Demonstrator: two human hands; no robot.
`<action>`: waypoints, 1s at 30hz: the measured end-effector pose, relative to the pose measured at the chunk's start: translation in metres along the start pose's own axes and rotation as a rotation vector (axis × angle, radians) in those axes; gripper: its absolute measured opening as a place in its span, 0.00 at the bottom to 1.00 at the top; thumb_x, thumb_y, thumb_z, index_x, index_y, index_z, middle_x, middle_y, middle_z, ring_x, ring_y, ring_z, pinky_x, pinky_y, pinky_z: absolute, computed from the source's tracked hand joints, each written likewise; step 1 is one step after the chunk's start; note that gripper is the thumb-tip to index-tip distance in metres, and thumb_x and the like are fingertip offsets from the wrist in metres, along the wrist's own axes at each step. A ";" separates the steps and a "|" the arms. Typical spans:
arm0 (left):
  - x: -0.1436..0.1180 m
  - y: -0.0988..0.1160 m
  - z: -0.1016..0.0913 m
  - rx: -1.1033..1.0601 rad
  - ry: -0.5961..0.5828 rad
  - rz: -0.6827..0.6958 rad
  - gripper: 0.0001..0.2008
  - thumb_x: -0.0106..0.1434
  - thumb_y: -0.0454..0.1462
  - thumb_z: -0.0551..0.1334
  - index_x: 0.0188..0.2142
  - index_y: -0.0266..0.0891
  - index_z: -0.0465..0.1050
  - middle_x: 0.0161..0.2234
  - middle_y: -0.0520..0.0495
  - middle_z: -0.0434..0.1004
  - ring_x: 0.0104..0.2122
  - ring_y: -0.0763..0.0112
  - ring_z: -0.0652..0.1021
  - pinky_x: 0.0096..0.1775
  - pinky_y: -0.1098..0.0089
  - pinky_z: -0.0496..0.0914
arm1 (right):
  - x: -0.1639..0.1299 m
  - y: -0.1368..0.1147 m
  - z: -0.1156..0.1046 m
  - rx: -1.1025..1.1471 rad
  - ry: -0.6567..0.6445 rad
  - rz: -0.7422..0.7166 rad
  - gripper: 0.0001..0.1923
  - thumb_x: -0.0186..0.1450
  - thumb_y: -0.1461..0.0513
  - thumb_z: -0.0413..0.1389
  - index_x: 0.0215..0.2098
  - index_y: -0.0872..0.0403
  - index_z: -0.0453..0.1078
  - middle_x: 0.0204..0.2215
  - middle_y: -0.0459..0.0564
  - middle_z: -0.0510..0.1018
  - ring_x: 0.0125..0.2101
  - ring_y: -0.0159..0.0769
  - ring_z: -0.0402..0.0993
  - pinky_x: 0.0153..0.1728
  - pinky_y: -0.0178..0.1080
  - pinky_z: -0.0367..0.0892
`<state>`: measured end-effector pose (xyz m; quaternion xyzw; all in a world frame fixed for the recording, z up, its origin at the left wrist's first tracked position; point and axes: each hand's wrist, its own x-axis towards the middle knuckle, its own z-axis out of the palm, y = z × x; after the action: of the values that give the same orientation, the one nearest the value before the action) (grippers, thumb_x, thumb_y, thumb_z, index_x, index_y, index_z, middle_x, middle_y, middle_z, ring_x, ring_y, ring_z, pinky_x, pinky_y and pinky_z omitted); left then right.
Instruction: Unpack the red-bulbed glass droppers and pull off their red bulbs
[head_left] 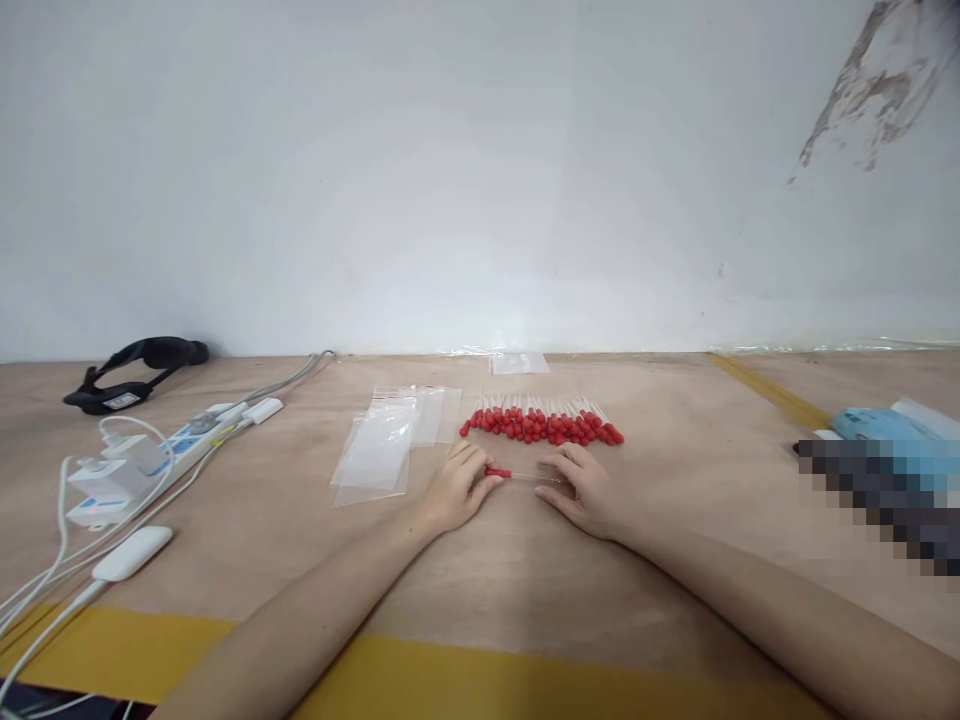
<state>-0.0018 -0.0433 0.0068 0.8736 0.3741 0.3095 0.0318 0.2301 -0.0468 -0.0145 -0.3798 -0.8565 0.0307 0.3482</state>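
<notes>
My left hand (459,487) is closed, with thumb and fingers pinching the red bulb end of a dropper (499,473). The dropper lies level just above or on the table, its thin clear stem pointing right. The stem's far end reaches between the thumb and fingers of my right hand (581,490), which are curved and apart; whether they touch it I cannot tell. Just beyond both hands lies a row of several similar red-bulbed droppers (540,425), stems pointing toward the wall. Flat clear zip bags (382,445) lie to the left of my left hand, overlapping each other.
Another clear bag (520,363) lies by the wall. At left are a white power strip (180,440) with plugs and cables, a white oval device (133,554) and a black headset strap (139,370). A blue packet (885,424) sits at right, beside a pixelated dark area. Yellow tape (420,675) runs along the front edge.
</notes>
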 end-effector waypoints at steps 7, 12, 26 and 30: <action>-0.003 0.001 -0.003 -0.020 0.010 -0.018 0.09 0.63 0.41 0.52 0.34 0.39 0.65 0.32 0.47 0.69 0.35 0.67 0.69 0.38 0.66 0.64 | 0.018 -0.002 0.009 -0.055 -0.091 -0.056 0.15 0.64 0.53 0.45 0.41 0.52 0.68 0.34 0.50 0.73 0.35 0.36 0.67 0.38 0.41 0.57; 0.002 0.005 0.000 -0.022 -0.053 0.037 0.11 0.62 0.42 0.53 0.40 0.39 0.66 0.36 0.46 0.69 0.38 0.66 0.69 0.41 0.65 0.64 | 0.017 -0.008 0.004 -0.071 -0.160 -0.080 0.17 0.67 0.56 0.40 0.36 0.52 0.68 0.31 0.48 0.75 0.34 0.34 0.68 0.38 0.40 0.54; 0.015 0.003 0.014 0.057 -0.029 0.160 0.11 0.63 0.41 0.52 0.35 0.38 0.70 0.33 0.46 0.71 0.34 0.69 0.69 0.38 0.67 0.64 | 0.018 -0.003 0.008 0.043 -0.170 -0.062 0.14 0.66 0.56 0.43 0.36 0.52 0.67 0.31 0.46 0.75 0.31 0.32 0.68 0.37 0.38 0.52; 0.016 0.003 0.012 0.066 -0.036 0.163 0.12 0.63 0.42 0.52 0.36 0.38 0.69 0.33 0.46 0.71 0.35 0.69 0.69 0.39 0.67 0.64 | 0.018 -0.004 0.009 0.038 -0.164 -0.057 0.15 0.67 0.57 0.41 0.32 0.53 0.67 0.29 0.46 0.75 0.30 0.31 0.67 0.37 0.38 0.52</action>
<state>0.0153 -0.0327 0.0061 0.9072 0.3112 0.2828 -0.0156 0.2138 -0.0354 -0.0098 -0.3449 -0.8918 0.0681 0.2849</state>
